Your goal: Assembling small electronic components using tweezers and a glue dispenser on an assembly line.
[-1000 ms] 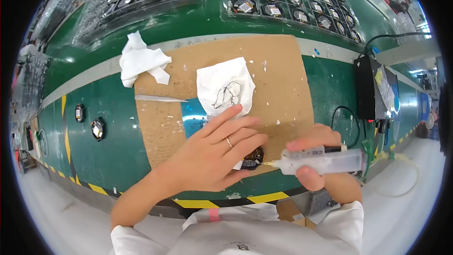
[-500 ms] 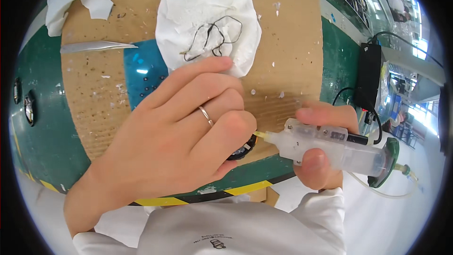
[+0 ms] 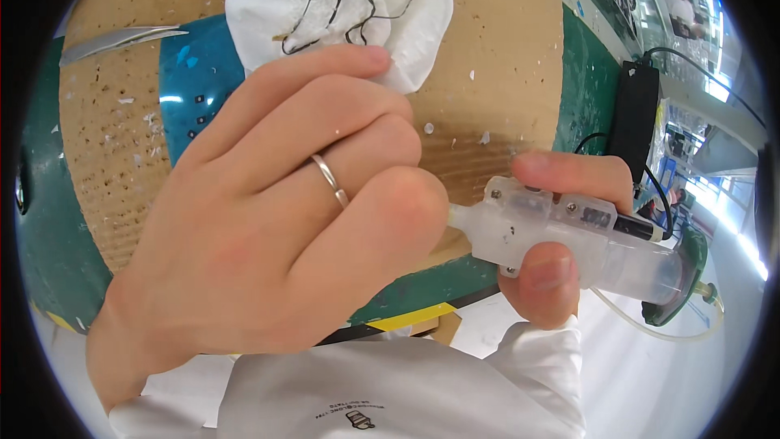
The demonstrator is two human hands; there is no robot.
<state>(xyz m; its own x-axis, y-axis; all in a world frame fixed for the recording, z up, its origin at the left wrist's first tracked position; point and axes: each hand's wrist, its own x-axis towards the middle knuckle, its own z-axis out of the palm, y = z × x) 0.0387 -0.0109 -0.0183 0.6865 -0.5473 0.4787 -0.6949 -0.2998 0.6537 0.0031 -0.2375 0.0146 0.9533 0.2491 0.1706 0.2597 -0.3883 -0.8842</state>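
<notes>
My left hand (image 3: pixel 292 195), with a ring on one finger, hangs palm down over the cardboard with its fingers curled. The small round black part in its grasp showed half a second ago and is now hidden behind the fingers. My right hand (image 3: pixel 549 280) is closed around a translucent glue-dispensing syringe (image 3: pixel 516 232), thumb below and a finger above. The syringe lies nearly level, its nozzle pointing left; the tip is out of sight behind my left hand's knuckle. Beyond the left fingertips lies a white cloth pad (image 3: pixel 250 28) with a loop of thin black cord (image 3: pixel 370 2) on it.
A brown cardboard sheet (image 3: pixel 512 57) covers much of the green table (image 3: pixel 426 289). On the left are metal tweezers (image 3: pixel 122 41) and a blue sheet (image 3: pixel 199 53) with small black bits. A black box (image 3: pixel 632 114) with cables stands at the right, near the syringe's cable and hose.
The view has shifted, so the pad and tweezers sit higher and farther left. My left hand looks larger and now covers the round part and the nozzle tip. Both grips stay closed.
</notes>
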